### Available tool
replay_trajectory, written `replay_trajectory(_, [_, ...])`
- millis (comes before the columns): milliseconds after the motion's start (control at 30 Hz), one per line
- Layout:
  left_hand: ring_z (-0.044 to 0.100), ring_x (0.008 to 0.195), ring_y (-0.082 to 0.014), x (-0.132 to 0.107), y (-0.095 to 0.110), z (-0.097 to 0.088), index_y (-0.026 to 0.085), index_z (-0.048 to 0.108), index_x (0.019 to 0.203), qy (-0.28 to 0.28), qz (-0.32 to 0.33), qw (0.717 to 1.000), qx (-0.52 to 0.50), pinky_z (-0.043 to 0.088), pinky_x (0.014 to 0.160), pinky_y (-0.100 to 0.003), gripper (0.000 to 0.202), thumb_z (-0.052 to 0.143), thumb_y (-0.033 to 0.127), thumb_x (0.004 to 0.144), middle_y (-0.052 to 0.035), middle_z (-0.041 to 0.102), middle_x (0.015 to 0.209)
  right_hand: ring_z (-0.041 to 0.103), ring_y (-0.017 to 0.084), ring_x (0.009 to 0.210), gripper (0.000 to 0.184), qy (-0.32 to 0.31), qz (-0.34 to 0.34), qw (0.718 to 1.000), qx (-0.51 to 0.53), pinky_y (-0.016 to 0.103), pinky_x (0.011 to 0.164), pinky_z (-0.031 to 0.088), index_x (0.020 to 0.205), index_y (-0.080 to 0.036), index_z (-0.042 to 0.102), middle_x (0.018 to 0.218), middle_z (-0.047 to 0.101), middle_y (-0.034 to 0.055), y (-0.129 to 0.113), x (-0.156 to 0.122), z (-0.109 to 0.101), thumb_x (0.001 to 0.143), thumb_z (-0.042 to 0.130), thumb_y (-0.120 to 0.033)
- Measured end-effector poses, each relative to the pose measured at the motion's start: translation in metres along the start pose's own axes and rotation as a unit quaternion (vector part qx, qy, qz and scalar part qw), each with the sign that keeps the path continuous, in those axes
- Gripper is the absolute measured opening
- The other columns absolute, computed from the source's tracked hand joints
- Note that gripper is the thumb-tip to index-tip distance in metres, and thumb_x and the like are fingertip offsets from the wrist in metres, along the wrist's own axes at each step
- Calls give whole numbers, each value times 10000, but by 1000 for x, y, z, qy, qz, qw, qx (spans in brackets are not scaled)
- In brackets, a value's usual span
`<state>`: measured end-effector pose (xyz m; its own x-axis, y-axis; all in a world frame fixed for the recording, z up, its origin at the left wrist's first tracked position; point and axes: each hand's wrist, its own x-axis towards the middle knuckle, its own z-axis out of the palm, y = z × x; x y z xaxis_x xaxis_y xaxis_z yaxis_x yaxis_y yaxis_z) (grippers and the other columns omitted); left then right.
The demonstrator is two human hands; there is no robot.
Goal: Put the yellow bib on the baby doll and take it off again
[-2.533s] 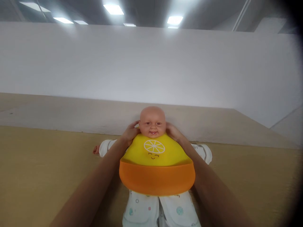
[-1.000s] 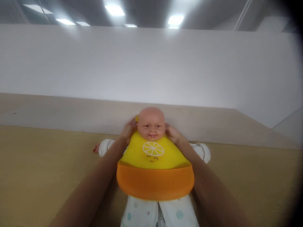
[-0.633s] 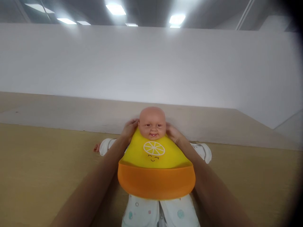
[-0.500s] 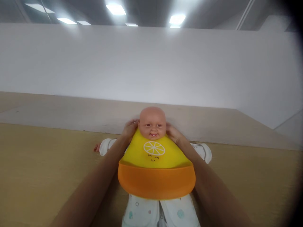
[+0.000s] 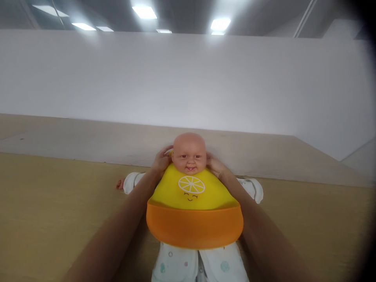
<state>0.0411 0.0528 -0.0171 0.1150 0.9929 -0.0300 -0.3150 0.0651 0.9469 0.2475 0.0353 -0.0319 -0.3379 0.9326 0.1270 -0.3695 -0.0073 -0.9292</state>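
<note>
A baby doll (image 5: 189,143) lies on its back, head away from me, arms spread, in white printed clothes. Over its chest lies a yellow silicone bib (image 5: 164,192) with a lemon-slice print and an orange catch pocket (image 5: 194,227). My left hand (image 5: 162,161) is beside the doll's neck, fingers bent around the bib's strap; a bit of yellow shows between them. On the other side, my right hand (image 5: 216,164) is curled at the bib's upper edge, its fingertips hidden behind the head. The strap ends behind the neck are out of sight.
The doll lies on a tan wooden surface (image 5: 58,203). Beyond its head runs a paler strip (image 5: 88,137), then a white wall (image 5: 176,82). Both my forearms flank the bib, crossing over the doll's sleeves. Ceiling lights (image 5: 143,12) shine above the wall.
My left fingers have shifted slightly up beside the head, and a bit of yellow strap now shows there. The right hand and the doll look nearly the same.
</note>
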Motion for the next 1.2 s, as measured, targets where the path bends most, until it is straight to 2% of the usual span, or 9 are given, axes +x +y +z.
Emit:
replay_trajectory(67, [662, 710, -215, 0, 0, 1, 204, 620, 1074, -17, 15, 1000, -3, 514, 639, -332, 626, 660, 49, 469, -30, 732, 823, 604, 278, 1031, 427, 8, 1, 1000, -1, 448, 889, 491, 1073, -236, 643, 1047, 692, 59, 1, 1, 0, 650, 701, -211])
replay_trajectory(167, [661, 739, -225, 1, -2, 1, 171, 662, 964, -22, 24, 999, 17, 516, 667, -340, 505, 663, 64, 471, -49, 731, 816, 609, 278, 1012, 448, 1, -4, 1000, 5, 451, 883, 490, 1088, -232, 638, 1045, 692, 59, 3, 1, -1, 645, 702, -207])
replay_trajectory(300, [639, 647, -220, 3, -5, -1, 152, 696, 783, 2, 8, 998, 60, 504, 620, -346, 299, 677, 125, 486, -55, 717, 709, 609, 281, 1008, 484, -3, -13, 1000, 14, 455, 881, 489, 1113, -225, 625, 1050, 690, 66, 4, -1, -1, 637, 709, -214])
replay_trajectory(400, [619, 594, -203, 4, -5, -1, 154, 679, 707, 26, 4, 997, 66, 488, 590, -333, 218, 693, 158, 490, -46, 700, 650, 600, 285, 1028, 486, 5, -8, 1000, 8, 453, 883, 492, 1114, -228, 622, 1061, 688, 68, 4, 0, 0, 636, 714, -228])
replay_trajectory(567, [597, 557, -179, 2, -3, 2, 176, 640, 718, 48, 9, 997, 54, 463, 544, -302, 215, 699, 196, 512, -19, 684, 621, 596, 280, 1046, 499, -13, -6, 1000, 12, 452, 877, 499, 1124, -238, 615, 1059, 689, 56, 2, 1, 1, 634, 710, -224])
replay_trajectory(867, [576, 543, -158, 1, -1, 1, 181, 687, 833, 33, 8, 999, 34, 442, 542, -267, 261, 687, 218, 574, 16, 644, 585, 595, 279, 1050, 518, -10, -7, 1000, 10, 446, 882, 500, 1130, -260, 621, 1083, 680, 52, -2, 0, 3, 625, 709, -185])
replay_trajectory(1000, [567, 534, -144, -1, 0, 2, 181, 675, 816, 22, 29, 999, 15, 445, 548, -263, 239, 707, 245, 588, 20, 645, 595, 591, 284, 1057, 507, -5, -4, 1000, 8, 448, 877, 504, 1118, -257, 624, 1092, 677, 59, -2, 0, 3, 624, 713, -187])
replay_trajectory(1100, [605, 608, -166, 0, -1, 2, 184, 672, 811, 18, 40, 999, 12, 456, 581, -272, 259, 726, 241, 564, 2, 687, 664, 593, 286, 1056, 492, -5, 3, 1000, 2, 454, 879, 501, 1114, -251, 624, 1077, 681, 63, -2, 0, 3, 633, 711, -201])
replay_trajectory(1200, [628, 661, -190, 2, -2, -1, 175, 678, 792, 16, 41, 999, 28, 466, 609, -289, 313, 743, 168, 486, -19, 711, 715, 597, 281, 1054, 478, 3, 1, 1000, 2, 450, 883, 499, 1113, -254, 622, 1059, 686, 56, -1, 0, 3, 643, 705, -218])
